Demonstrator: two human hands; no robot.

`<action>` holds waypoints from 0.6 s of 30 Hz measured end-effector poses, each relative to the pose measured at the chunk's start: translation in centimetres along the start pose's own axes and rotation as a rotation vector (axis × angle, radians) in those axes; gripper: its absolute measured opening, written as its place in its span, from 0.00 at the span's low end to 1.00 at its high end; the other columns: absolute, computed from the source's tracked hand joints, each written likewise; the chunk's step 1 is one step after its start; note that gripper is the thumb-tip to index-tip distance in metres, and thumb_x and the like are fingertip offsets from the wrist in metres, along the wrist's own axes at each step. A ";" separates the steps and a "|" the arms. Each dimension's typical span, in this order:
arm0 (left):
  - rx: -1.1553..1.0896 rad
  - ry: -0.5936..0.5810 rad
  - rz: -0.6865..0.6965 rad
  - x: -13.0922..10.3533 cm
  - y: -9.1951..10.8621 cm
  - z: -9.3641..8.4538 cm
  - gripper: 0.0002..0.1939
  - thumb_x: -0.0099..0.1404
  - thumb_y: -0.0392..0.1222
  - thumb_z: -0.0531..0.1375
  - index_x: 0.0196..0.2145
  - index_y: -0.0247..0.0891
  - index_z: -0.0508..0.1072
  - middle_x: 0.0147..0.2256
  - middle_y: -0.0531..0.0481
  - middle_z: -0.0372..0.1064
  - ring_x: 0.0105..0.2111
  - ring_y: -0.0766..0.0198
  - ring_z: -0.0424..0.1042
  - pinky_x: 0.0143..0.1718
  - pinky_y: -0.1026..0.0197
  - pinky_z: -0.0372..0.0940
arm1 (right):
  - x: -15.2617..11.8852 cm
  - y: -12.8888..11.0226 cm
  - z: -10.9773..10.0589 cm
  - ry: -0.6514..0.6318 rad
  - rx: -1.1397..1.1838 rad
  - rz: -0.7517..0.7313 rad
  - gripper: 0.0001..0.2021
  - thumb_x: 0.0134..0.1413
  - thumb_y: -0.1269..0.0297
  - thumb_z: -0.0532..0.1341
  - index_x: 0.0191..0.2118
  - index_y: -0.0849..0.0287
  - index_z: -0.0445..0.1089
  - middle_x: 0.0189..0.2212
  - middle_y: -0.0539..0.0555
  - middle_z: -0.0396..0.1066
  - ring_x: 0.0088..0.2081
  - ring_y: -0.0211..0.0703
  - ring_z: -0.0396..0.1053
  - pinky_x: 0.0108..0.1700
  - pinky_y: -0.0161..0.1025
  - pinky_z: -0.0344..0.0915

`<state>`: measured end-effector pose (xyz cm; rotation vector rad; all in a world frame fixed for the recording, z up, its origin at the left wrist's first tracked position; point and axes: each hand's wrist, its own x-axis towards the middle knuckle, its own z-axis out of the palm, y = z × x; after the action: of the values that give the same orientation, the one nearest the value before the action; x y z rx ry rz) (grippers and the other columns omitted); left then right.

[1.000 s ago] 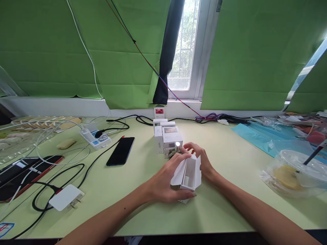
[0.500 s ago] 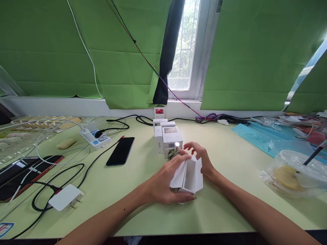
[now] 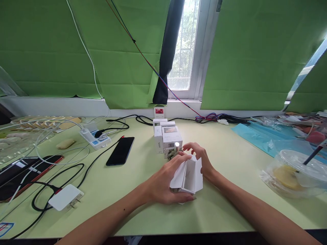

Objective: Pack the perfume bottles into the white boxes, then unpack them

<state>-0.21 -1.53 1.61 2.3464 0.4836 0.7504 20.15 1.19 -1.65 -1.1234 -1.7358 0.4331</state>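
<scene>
My left hand point(image 3: 167, 180) is wrapped round a small white carton point(image 3: 190, 177). Its top flaps are spread, and the inside faces me. My right hand point(image 3: 200, 156) is at the carton's far right side, fingers curved and apart; its thumb is hidden behind the carton. Just beyond both hands stands a small bottle with a silver cap point(image 3: 176, 146), its lower part covered by my left fingers. Behind the bottle, close to my fingertips, is a group of white printed boxes point(image 3: 172, 136). Whether my right fingertips touch the bottle is unclear.
A black phone point(image 3: 120, 151) lies left of the boxes. Further left are a power strip point(image 3: 94, 137), a white charger point(image 3: 66, 197), tangled cables and more phones. On the right stand a lidded plastic cup point(image 3: 293, 173) and blue sheeting point(image 3: 258, 137). A picture card point(image 3: 159, 112) leans at the wall.
Almost nothing differs. Both hands and the white carton stay in place; the right fingers have shifted very slightly to the left.
</scene>
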 end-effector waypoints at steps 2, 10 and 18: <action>0.000 -0.001 0.002 0.0 0.0 0.0 0.46 0.58 0.58 0.69 0.66 0.43 0.54 0.57 0.38 0.65 0.54 0.45 0.70 0.53 0.48 0.69 | 0.0 0.0 0.0 0.000 -0.002 -0.002 0.08 0.58 0.57 0.64 0.37 0.56 0.73 0.35 0.57 0.78 0.38 0.52 0.72 0.34 0.44 0.66; 0.002 0.001 0.024 0.0 -0.3 0.0 0.46 0.59 0.58 0.69 0.67 0.44 0.53 0.57 0.38 0.65 0.56 0.44 0.68 0.55 0.48 0.67 | 0.0 -0.2 0.0 -0.004 -0.024 0.009 0.08 0.59 0.56 0.64 0.37 0.55 0.73 0.35 0.56 0.78 0.38 0.51 0.71 0.34 0.44 0.66; 0.000 0.001 0.035 -0.1 -0.6 0.2 0.46 0.59 0.59 0.69 0.67 0.44 0.53 0.56 0.39 0.65 0.53 0.46 0.69 0.53 0.49 0.67 | 0.0 -0.6 0.0 0.011 -0.062 0.008 0.12 0.60 0.52 0.64 0.35 0.56 0.72 0.34 0.57 0.77 0.39 0.52 0.71 0.31 0.43 0.65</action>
<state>-0.24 -1.17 1.08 2.3604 0.4444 0.7670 19.87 0.91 -1.22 -1.1745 -1.7464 0.3799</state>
